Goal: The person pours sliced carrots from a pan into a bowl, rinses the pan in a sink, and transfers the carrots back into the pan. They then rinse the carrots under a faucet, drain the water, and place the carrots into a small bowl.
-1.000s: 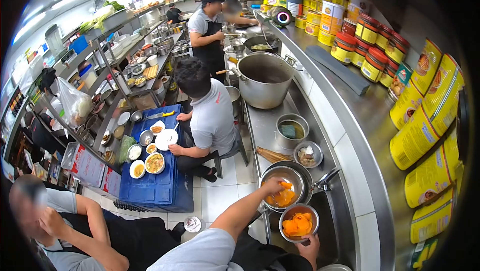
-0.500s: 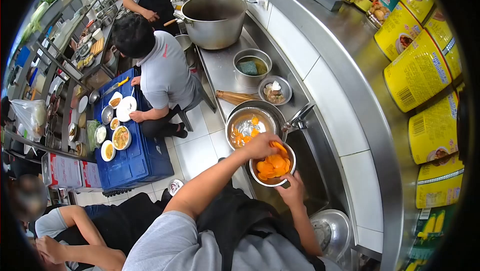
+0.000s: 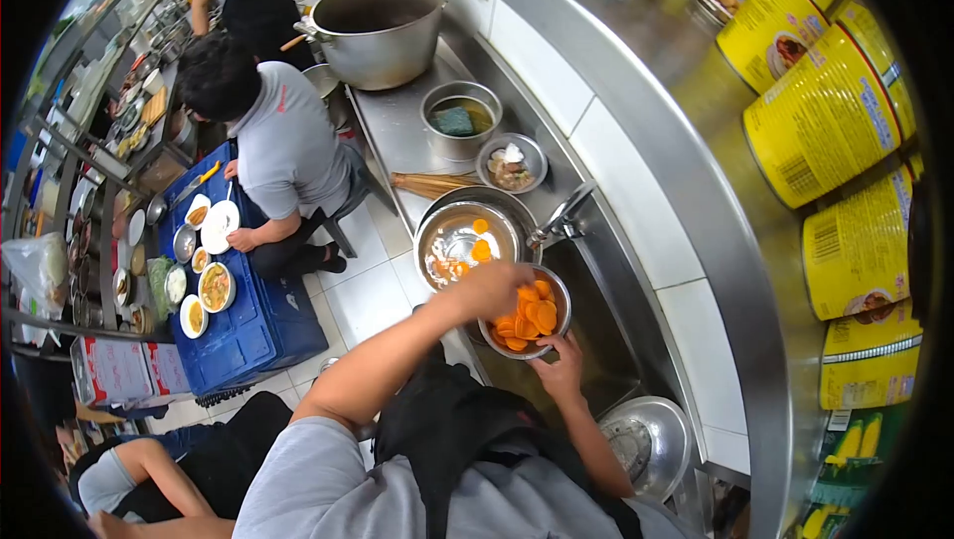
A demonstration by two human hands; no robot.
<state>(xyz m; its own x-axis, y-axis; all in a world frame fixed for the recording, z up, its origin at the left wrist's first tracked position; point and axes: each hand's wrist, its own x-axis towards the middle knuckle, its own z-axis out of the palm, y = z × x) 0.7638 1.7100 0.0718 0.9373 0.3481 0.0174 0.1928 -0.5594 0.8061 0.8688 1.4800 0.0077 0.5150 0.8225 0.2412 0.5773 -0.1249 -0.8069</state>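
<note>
My right hand [image 3: 561, 365] grips the near rim of a small metal bowl [image 3: 567, 312] over the sink. Several orange carrot slices [image 3: 525, 322] lie in that bowl. Over its far left rim is my left hand [image 3: 489, 293], smeared by motion; whether its fingers hold a slice cannot be made out. Just left stands a wider metal bowl [image 3: 449, 228], with a few carrot slices [image 3: 481, 248] on its shiny bottom. My left forearm crosses close to its near edge.
A faucet [image 3: 564, 216] reaches over the sink [image 3: 616, 350]. Behind are a bowl of food scraps [image 3: 512, 163], a pot with a green sponge [image 3: 462, 122] and a large pot [image 3: 378, 32]. A metal basin [image 3: 651, 445] sits right. A co-worker [image 3: 288, 132] sits by a blue crate [image 3: 253, 330].
My left hand, which held carrot slices over the small bowl, has shifted toward the bowl's far left rim. Fewer slices show in the wider bowl. The whole view has shifted slightly.
</note>
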